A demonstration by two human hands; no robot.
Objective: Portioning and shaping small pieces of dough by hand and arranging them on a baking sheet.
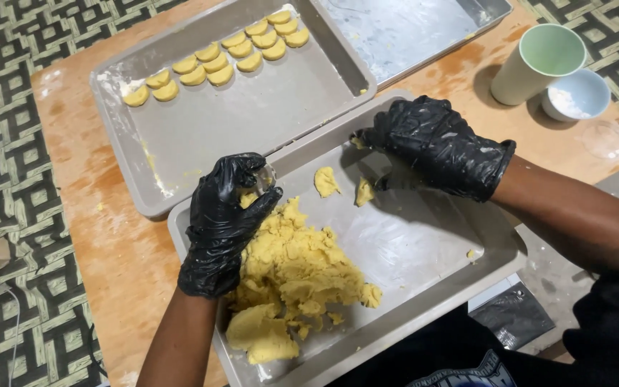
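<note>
A low wooden table (116,258) stands on a patterned mat (8,179). On the near tray (424,287), the left hand (223,222) pinches dough (295,279) from the heap beneath it. The right hand (435,147), curled, grips the tray's far edge. Shaped pieces (216,61) line the far tray (252,115).

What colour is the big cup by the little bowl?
The cup is pale green inside and cream outside, seen best in the head view.

A green cup (539,63) stands beside a white bowl (576,94).
</note>
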